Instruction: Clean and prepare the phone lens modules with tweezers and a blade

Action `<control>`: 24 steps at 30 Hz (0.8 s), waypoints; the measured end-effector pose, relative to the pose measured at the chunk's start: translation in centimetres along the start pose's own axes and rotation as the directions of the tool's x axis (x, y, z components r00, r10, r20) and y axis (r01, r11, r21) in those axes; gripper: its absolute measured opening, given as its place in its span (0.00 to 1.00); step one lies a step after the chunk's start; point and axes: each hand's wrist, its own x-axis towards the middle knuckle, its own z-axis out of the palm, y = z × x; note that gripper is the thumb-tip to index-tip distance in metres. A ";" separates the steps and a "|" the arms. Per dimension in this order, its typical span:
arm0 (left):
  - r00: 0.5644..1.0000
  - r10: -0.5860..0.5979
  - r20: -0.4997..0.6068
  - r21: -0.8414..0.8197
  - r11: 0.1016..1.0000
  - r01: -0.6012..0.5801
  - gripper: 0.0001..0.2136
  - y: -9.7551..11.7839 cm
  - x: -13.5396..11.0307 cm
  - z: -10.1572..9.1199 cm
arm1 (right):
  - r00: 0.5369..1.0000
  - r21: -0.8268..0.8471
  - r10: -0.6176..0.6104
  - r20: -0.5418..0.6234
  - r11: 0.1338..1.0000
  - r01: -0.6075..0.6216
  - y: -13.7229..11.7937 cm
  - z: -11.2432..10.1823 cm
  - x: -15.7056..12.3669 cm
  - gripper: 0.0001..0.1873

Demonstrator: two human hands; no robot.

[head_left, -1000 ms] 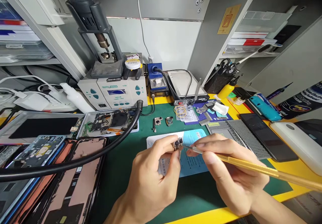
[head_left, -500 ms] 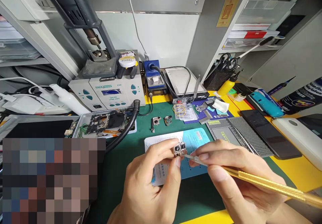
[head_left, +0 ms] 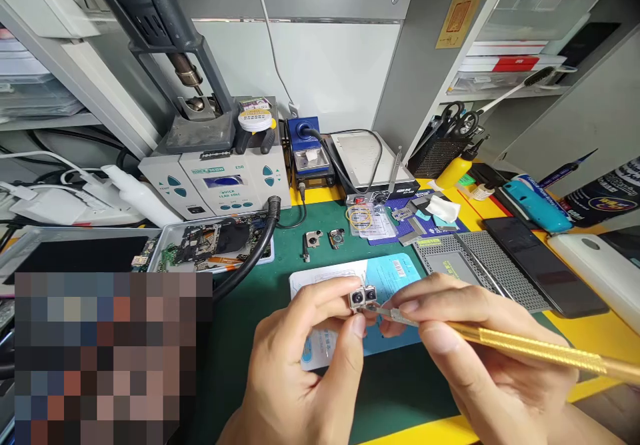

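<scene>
Between the thumb and fingers of my left hand (head_left: 310, 358) is a small phone camera module (head_left: 361, 297) with two dark lenses facing up towards me. My right hand (head_left: 480, 345) grips a gold craft knife (head_left: 537, 349) with a knurled handle like a pen. Its thin blade tip reaches the lower right edge of the module; whether it touches is too small to tell. Below both hands lies a blue and white card (head_left: 393, 281) on the green mat (head_left: 250, 345). Two more small camera parts, one (head_left: 312, 239) beside the other (head_left: 337, 238), rest farther back on the mat.
A tray of circuit boards (head_left: 215, 245) and a hot air station (head_left: 220, 181) stand at the left, with a black hose (head_left: 250, 258) curving forward. Behind are a blue soldering stand (head_left: 305, 141) and a flat heating plate (head_left: 365, 161). A perforated metal plate (head_left: 520, 278) and a dark phone (head_left: 540, 265) lie right.
The view has shifted slightly. The camera module is turned a little in my left fingers, and the knife tip stays at its lower right edge.
</scene>
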 end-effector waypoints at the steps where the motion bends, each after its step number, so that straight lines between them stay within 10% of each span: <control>1: 1.000 -0.017 0.013 -0.031 0.999 0.018 0.15 0.1 0.1 0.0 | 0.999 0.056 0.029 0.024 0.998 -0.030 0.2 -0.1 -0.2 0.13; 24: 0.974 -0.147 0.170 -0.186 0.966 0.178 0.10 -0.5 0.7 -0.5 | 0.974 0.343 0.185 0.128 0.913 -0.219 1.9 0.6 0.1 0.08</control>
